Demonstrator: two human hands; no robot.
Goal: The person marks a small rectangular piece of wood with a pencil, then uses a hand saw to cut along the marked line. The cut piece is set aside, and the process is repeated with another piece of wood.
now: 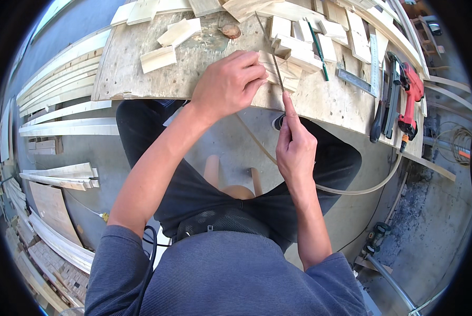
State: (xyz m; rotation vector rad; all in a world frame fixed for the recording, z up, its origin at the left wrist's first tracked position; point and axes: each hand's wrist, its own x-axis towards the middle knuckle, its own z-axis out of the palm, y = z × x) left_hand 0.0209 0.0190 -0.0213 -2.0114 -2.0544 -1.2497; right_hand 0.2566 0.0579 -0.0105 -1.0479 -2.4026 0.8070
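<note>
My left hand [230, 84] is closed, its curled fingers and thumb at the left end of a pale wooden block [286, 73] near the workbench's front edge. Fingers cover that end of the block. In my right hand [296, 142] is a long, thin, dark file-like tool [270, 47], its index finger stretched along the near end. The tool points away from me and crosses over the block. Just beyond and to the right, several more wooden blocks [298, 51] lie close together, with a green pencil-like stick [316, 45] across them.
The plywood bench [125, 79] also bears loose wood pieces [159, 59], a metal square [356, 81] and a red nail gun [412, 95] at the right. A hose [352, 192] curves from the gun past my legs. Long boards [62, 126] lie on the left.
</note>
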